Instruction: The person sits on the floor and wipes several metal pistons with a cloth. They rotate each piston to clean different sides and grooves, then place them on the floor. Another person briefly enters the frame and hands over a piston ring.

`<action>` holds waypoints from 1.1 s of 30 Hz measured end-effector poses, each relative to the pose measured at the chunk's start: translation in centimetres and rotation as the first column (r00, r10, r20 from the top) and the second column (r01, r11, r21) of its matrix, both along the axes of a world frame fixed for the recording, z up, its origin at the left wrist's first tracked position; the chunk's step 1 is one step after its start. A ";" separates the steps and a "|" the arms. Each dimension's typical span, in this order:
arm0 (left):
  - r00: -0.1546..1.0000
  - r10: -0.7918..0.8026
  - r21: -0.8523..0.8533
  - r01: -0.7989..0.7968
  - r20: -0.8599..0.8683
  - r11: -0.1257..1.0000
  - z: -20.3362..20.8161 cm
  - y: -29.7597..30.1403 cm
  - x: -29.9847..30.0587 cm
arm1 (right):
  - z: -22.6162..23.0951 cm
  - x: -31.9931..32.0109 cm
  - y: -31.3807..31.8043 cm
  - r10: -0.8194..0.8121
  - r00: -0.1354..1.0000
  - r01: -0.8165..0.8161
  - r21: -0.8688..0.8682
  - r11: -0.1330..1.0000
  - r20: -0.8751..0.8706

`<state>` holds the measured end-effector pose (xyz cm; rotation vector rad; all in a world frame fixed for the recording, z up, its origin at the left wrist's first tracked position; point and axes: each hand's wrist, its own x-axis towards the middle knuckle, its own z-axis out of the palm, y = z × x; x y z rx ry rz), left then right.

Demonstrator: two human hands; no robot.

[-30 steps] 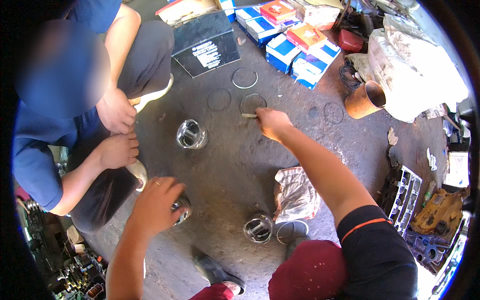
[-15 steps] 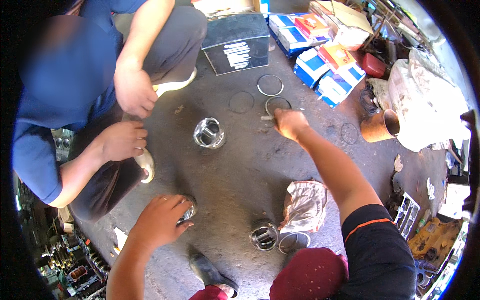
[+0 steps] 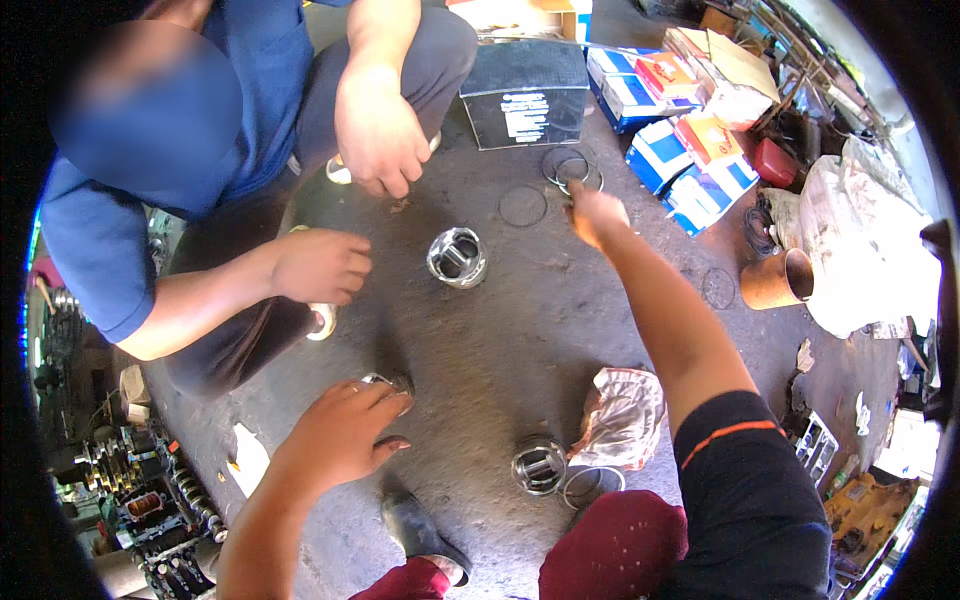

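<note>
My right hand (image 3: 597, 213) is reaching far forward, its fingers pinched on a thin metal piston ring (image 3: 601, 177). That ring overlaps another piston ring (image 3: 545, 168) on the floor. A thinner dark ring (image 3: 523, 205) lies just left of them. Near the lower left, my left hand (image 3: 345, 430) has its fingers curled over a metal piston (image 3: 403, 383), mostly hidden by them; the thumb sticks out apart. A second shiny piston (image 3: 457, 257) stands mid-floor. A third piston (image 3: 538, 465) is by my knee, beside a pale ring (image 3: 594, 487) and a crumpled cloth (image 3: 622, 418).
A co-worker in blue (image 3: 250, 110) squats at left, hands over the knees. A black box (image 3: 525, 100) and blue-white boxes (image 3: 660, 150) stand at the back. A rusty cylinder sleeve (image 3: 778, 279) lies at right near white sacks (image 3: 860, 240). Engine parts (image 3: 150, 510) sit lower left.
My right hand has moved slightly away from me, bringing its ring over the one on the floor. My left hand stays at its piston. The whole view has shifted a little.
</note>
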<state>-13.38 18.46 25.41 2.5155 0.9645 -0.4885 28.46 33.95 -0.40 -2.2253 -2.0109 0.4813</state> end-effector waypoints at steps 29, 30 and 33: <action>0.435 0.803 -0.612 -0.523 0.406 0.593 -22.5 -17.6 10.7 | 10.6 -4.7 -35.2 0.026 0.790 0.141 0.223 0.964 -0.612; 0.249 0.855 -0.745 -0.419 0.455 0.519 -22.0 -17.2 11.4 | 13.2 -3.5 -34.0 0.039 0.801 0.114 0.217 0.970 -0.597; 0.055 0.864 -0.856 -0.114 0.501 0.504 -18.1 -13.9 14.4 | 22.4 -2.1 -31.8 0.117 0.862 0.046 0.306 0.951 -0.493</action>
